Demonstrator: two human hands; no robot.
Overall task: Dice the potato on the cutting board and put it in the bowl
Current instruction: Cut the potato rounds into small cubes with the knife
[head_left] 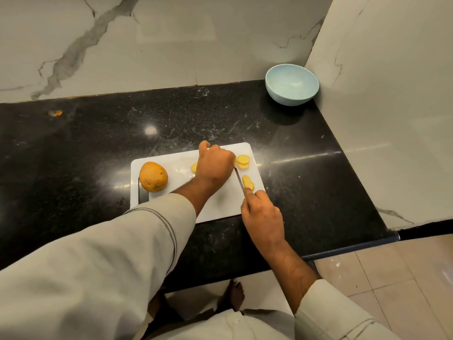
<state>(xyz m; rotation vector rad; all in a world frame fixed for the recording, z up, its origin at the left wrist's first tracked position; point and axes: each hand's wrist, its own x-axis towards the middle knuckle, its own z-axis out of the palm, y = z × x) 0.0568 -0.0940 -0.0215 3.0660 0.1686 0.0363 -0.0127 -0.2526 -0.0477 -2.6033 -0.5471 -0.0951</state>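
— Where's the potato?

— One whole potato (pixel 153 176) sits at the left end of the white cutting board (pixel 220 204). Slices (pixel 243 161) lie at the far right, more (pixel 248 182) beside the blade.

— And the hands?

— The right hand (pixel 263 215) grips the knife (pixel 239 179). The left hand (pixel 215 164), fingers curled, covers a piece; whether it grips it, I can't tell.

— The bowl?

— The pale blue bowl (pixel 291 85) stands well apart, in the far right corner of the black counter (pixel 85 143).
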